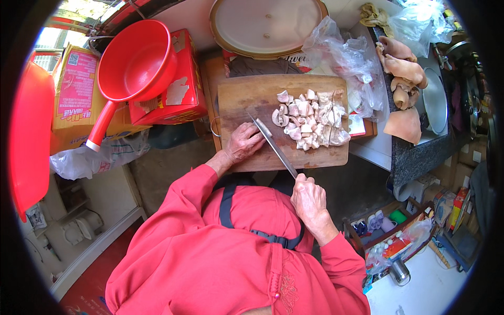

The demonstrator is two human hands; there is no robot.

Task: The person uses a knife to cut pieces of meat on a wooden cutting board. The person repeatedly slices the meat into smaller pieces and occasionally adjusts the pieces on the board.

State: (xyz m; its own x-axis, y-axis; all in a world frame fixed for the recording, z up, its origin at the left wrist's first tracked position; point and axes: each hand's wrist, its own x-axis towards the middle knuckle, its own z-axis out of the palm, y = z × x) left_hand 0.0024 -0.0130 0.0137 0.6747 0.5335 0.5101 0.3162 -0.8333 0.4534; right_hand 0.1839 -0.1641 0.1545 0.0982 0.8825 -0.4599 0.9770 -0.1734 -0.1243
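A wooden cutting board [247,97] lies in front of me with a heap of pale, diced meat [307,123] on its right half. My right hand [311,205] is wrapped round the handle of a knife [278,150], whose blade points up and left across the board. At the left end of the blade, my left hand [244,143] rests on the board with its fingers curled and close together. Whatever lies under those fingers is hidden. The knife's edge sits right beside the fingertips, left of the diced heap.
Larger pieces of pale meat [403,126] lie on the right counter beside a pale bowl [434,100]. Clear plastic bags [346,63] and a round tray [268,44] border the board. A red dipper [134,63] rests over boxes at left; a tray of thread spools [387,224] stands lower right.
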